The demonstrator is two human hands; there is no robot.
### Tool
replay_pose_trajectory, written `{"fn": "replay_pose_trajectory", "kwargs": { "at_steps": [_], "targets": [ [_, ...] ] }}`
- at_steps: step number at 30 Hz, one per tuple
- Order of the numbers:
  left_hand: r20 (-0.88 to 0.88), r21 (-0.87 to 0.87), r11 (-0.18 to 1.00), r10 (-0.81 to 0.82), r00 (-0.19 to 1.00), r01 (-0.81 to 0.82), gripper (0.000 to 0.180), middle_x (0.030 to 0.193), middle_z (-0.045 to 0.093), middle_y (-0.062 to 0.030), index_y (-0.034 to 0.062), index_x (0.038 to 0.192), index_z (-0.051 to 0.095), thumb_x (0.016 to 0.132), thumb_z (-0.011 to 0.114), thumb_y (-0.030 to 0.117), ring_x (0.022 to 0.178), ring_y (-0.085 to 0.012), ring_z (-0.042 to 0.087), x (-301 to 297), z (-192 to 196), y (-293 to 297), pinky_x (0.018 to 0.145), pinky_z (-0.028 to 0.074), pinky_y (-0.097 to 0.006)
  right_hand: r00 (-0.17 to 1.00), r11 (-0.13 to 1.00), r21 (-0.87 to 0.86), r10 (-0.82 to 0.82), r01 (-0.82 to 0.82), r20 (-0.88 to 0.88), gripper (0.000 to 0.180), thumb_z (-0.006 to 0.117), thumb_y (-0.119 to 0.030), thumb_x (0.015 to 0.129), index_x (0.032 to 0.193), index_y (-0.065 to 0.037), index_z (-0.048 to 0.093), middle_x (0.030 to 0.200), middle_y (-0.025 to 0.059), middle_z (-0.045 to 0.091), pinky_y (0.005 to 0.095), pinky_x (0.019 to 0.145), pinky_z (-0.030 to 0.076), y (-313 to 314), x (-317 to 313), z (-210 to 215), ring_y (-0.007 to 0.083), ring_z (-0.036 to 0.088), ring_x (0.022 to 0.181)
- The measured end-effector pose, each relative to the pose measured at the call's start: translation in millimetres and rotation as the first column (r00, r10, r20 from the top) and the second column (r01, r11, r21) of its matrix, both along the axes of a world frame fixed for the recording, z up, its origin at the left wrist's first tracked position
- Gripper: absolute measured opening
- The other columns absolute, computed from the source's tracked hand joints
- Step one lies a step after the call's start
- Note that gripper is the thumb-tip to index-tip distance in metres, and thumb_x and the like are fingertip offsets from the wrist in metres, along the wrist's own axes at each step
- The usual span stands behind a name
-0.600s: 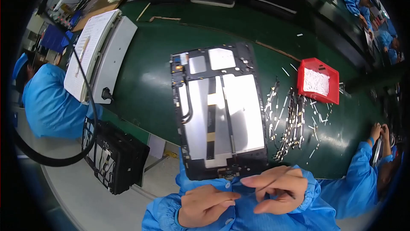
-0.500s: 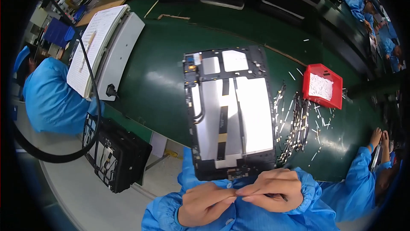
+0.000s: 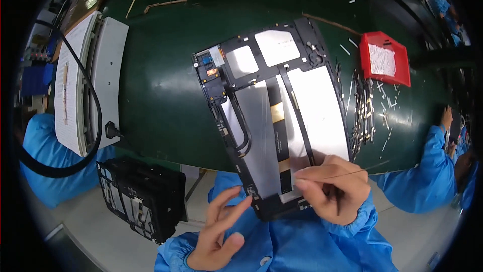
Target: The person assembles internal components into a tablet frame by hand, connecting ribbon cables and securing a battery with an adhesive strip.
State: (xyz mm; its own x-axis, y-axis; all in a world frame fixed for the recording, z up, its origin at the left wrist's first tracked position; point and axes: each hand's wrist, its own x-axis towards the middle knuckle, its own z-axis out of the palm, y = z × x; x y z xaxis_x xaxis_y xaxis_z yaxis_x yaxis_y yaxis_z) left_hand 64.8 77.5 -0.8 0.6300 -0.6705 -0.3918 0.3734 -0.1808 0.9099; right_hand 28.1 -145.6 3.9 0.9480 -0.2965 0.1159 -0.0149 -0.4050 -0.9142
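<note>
An opened tablet (image 3: pixel 261 121), with a black frame and silver panels, lies slanted at the table's near edge. Beside its lower left edge, my left hand (image 3: pixel 216 231) is open, fingers apart and holding nothing; whether a fingertip touches the frame I cannot tell. My right hand (image 3: pixel 337 191) is over the lower right part, thumb and forefinger pinched above the silver panel. A thin dark strand (image 3: pixel 375 165) runs out from these fingers to the right, and something dark shows beneath them. What the fingertips pinch is too small to make out.
A red tray (image 3: pixel 406 76) of white strips stands at the right, by loose black cables (image 3: pixel 363 116) and scattered white bits. More opened tablets (image 3: pixel 146 201) are stacked at lower left. A white box (image 3: pixel 108 70) carries a notebook and pen. Co-workers in blue sit on both sides.
My hands have parted: the left has opened and stays low, the right has moved up over the tablet. The tablet now appears turned anticlockwise, and the view has shifted.
</note>
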Motion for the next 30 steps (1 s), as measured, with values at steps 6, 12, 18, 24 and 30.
{"fn": "replay_pose_trajectory", "kwargs": {
  "at_steps": [6,12,18,24,30],
  "targets": [
    [-0.169,-0.058,0.995,-0.089,0.982,0.08,0.083,0.149,0.007,-0.0167,-0.0056,0.139,0.029,0.091,0.016,0.062,0.137,-0.0278,0.016,-2,3,-2,0.108,0.013,-0.038,0.993,0.999,0.006,-0.039,0.039,0.111,0.013,0.072,0.005,0.069,0.079,0.005,0.063,0.077,0.0147,0.067,0.0256,0.048,0.046,1,1,-11,0.0201,0.059,0.054],
    [-0.477,-0.261,0.906,0.179,0.861,-0.333,0.068,0.148,0.019,-0.0168,-0.0069,0.123,0.045,0.096,0.018,0.05,0.134,-0.0221,0.028,-12,-16,1,0.105,0.028,-0.036,0.996,0.996,-0.059,-0.061,0.065,0.066,0.011,0.072,0.0,0.07,0.078,0.0,0.064,0.058,0.0073,0.052,0.0268,0.044,0.039,10,2,-11,0.0177,0.052,0.047],
    [-0.147,-0.304,0.827,0.451,0.881,-0.474,0.027,0.123,0.046,-0.0174,-0.0022,0.095,0.054,0.093,0.041,0.021,0.109,-0.0239,0.047,-20,-45,-7,0.097,0.034,-0.035,0.982,0.98,-0.059,0.19,-0.189,0.017,0.01,0.067,-0.001,0.072,0.076,0.0,0.058,0.068,0.0113,0.05,0.0357,0.052,0.042,22,-2,-1,0.0284,0.053,0.058],
    [0.18,-0.251,0.857,0.498,0.849,-0.45,0.014,0.1,0.05,-0.0116,-0.0011,0.097,0.053,0.083,0.056,-0.001,0.093,-0.016,0.051,-16,-54,-26,0.085,0.04,-0.027,0.943,0.926,-0.193,0.302,-0.326,-0.143,0.014,0.062,-0.001,0.072,0.082,0.001,0.053,0.078,0.0142,0.049,0.038,0.061,0.045,21,1,-2,0.0309,0.054,0.07],
    [0.136,-0.257,0.862,0.481,0.866,-0.438,0.038,0.095,0.05,-0.0092,0.0038,0.106,0.041,0.076,0.062,-0.007,0.086,-0.0135,0.051,-6,-58,-34,0.077,0.042,-0.025,0.95,0.931,-0.22,0.256,-0.292,-0.178,0.016,0.062,-0.003,0.072,0.084,0.002,0.054,0.08,0.0143,0.051,0.0369,0.062,0.046,22,5,0,0.0308,0.055,0.073]
  ]
}}
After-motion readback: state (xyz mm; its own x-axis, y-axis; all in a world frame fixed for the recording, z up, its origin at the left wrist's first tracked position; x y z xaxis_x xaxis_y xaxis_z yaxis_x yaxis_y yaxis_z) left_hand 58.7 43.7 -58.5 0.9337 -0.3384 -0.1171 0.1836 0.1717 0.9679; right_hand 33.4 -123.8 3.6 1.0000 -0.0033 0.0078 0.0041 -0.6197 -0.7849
